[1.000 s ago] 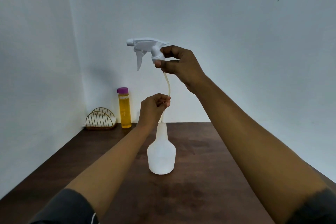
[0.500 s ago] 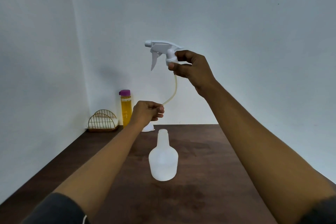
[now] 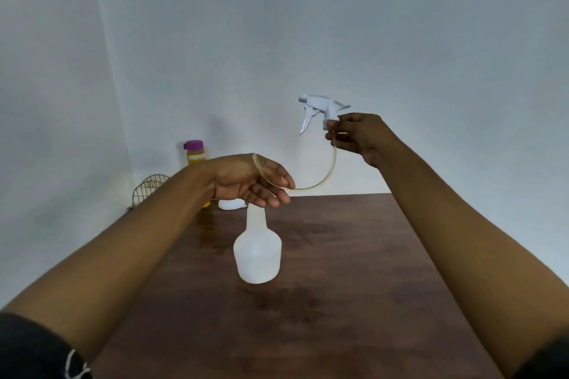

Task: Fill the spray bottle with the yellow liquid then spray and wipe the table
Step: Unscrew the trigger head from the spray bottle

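The translucent white spray bottle (image 3: 257,252) stands open-necked and upright in the middle of the dark wooden table (image 3: 354,271). My right hand (image 3: 358,138) grips the collar of the white trigger spray head (image 3: 320,108), held up to the right of the bottle. Its pale dip tube (image 3: 323,177) curves down and left, and its end lies across my left hand (image 3: 246,183). That hand hovers just above the bottle's neck with relaxed, nearly straight fingers. The yellow liquid bottle (image 3: 194,152) with a purple cap stands at the back left, partly hidden by my left wrist.
A gold wire holder (image 3: 147,188) sits in the back left corner by the wall. A small white object (image 3: 231,204) lies on the table behind the spray bottle. Walls close off the table at the back and left.
My right hand carried the spray head right and lower. My left hand let go of its pinch on the tube and opened out; the tube now drapes over it, clear of the bottle.
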